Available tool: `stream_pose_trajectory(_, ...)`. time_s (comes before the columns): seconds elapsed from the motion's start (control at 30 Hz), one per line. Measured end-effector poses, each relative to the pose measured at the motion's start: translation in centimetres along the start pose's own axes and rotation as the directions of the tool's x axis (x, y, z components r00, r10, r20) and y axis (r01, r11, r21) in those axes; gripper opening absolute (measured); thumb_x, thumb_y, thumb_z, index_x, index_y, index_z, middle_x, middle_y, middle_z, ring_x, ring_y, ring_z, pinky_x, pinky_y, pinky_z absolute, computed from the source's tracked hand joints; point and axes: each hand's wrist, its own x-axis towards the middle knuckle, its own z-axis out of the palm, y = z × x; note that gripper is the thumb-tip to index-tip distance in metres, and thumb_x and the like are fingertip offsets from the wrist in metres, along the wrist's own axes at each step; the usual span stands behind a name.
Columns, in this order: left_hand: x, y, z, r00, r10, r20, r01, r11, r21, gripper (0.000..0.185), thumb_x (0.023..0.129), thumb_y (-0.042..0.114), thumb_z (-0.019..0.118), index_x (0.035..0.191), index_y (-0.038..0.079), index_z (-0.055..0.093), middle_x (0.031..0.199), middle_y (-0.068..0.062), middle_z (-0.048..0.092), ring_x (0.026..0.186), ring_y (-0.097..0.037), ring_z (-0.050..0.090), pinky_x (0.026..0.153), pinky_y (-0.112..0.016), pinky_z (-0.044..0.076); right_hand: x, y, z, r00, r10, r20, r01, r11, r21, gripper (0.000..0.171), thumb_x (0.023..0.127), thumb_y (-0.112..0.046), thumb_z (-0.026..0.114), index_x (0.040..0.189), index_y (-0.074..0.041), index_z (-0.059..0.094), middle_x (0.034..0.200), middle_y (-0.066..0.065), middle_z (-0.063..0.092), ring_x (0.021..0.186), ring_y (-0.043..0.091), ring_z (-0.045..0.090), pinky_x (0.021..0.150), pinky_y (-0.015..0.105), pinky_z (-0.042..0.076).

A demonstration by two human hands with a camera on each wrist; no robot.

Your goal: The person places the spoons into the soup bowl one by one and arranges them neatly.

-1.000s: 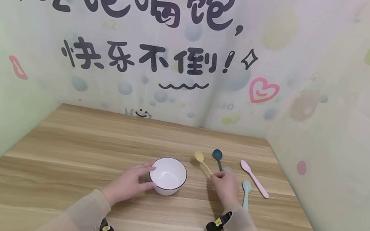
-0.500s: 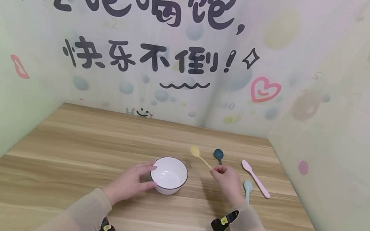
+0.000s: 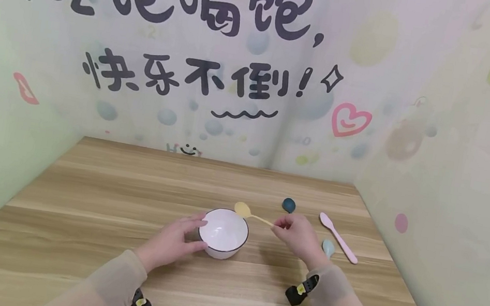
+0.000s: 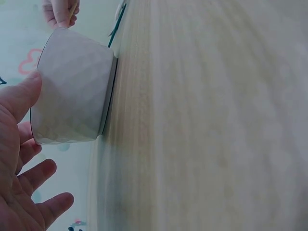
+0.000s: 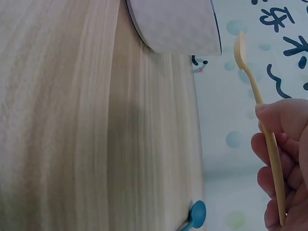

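Note:
A white bowl (image 3: 222, 233) with a dark rim stands upright on the wooden table. My left hand (image 3: 176, 240) holds its left side, thumb and fingertips at the rim; in the left wrist view the thumb (image 4: 26, 94) lies against the bowl and two fingers spread free. My right hand (image 3: 301, 238) pinches the handle of a yellow spoon (image 3: 243, 210), raised above the table. The spoon's head points left and overlaps the bowl's back right rim in the head view. In the right wrist view, curled fingers (image 5: 274, 144) lie along the spoon's handle (image 5: 275, 168).
Beyond my right hand lies a dark blue spoon (image 3: 288, 205), its handle hidden. A pink spoon (image 3: 338, 238) lies farther right. A light teal spoon (image 3: 328, 247) is partly covered by my right wrist. Printed walls (image 3: 246, 143) bound the table (image 3: 138, 180).
My right hand has lifted the yellow spoon and brought it left, so its head has come over to the bowl's rim. My left hand and the bowl have stayed in place.

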Motion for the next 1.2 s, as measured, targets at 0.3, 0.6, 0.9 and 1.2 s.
stream_pose_trajectory(0.3, 0.1, -0.1, 0.0, 1.0, 0.013, 0.001, -0.013, 1.0, 0.006, 0.058, 0.084, 0.034, 0.075, 0.131, 0.004, 0.058, 0.148, -0.007, 0.043, 0.137, -0.03, 0.038, 0.111, -0.048, 0.031, 1.3, -1.0, -0.7, 0.968, -0.233, 0.094, 0.244, 0.962, -0.124, 0.011, 0.084, -0.017, 0.075, 0.075, -0.02, 0.069, 0.071, -0.011, 0.059, 0.065, 0.009, 0.051, 0.06, 0.027, 0.047)
stream_pose_trajectory(0.6, 0.0, 0.1, -0.1, 0.999, 0.032, -0.012, -0.031, 0.999, 0.021, 0.058, 0.084, 0.033, 0.075, 0.13, 0.002, 0.058, 0.147, -0.008, 0.045, 0.135, -0.031, 0.039, 0.11, -0.049, 0.032, 2.5, -2.5, -0.9, 0.904, -0.383, 0.188, 0.423, 0.862, -0.278, 0.013, 0.081, -0.019, 0.077, 0.072, -0.022, 0.068, 0.071, -0.015, 0.057, 0.071, 0.009, 0.048, 0.065, 0.028, 0.043)
stream_pose_trajectory(0.9, 0.0, 0.2, -0.1, 1.0, -0.018, 0.005, 0.018, 1.0, 0.02, 0.059, 0.084, 0.033, 0.075, 0.132, 0.004, 0.057, 0.148, -0.004, 0.043, 0.137, -0.029, 0.037, 0.111, -0.048, 0.031, 3.8, -4.0, -0.5, 0.859, -0.428, 0.281, 0.506, 0.793, -0.338, 0.012, 0.081, -0.019, 0.075, 0.072, -0.022, 0.067, 0.073, -0.014, 0.059, 0.071, 0.008, 0.052, 0.069, 0.027, 0.047)
stream_pose_trajectory(1.2, -0.1, 0.0, 0.1, 1.0, -0.004, -0.007, 0.004, 1.0, 0.023, 0.059, 0.084, 0.034, 0.075, 0.132, 0.004, 0.058, 0.148, -0.004, 0.044, 0.136, -0.029, 0.039, 0.11, -0.049, 0.033, 4.4, -5.5, -0.4, 0.844, -0.402, 0.356, 0.522, 0.772, -0.364, 0.013, 0.082, -0.017, 0.073, 0.072, -0.022, 0.067, 0.073, -0.013, 0.056, 0.074, 0.009, 0.05, 0.07, 0.029, 0.045)
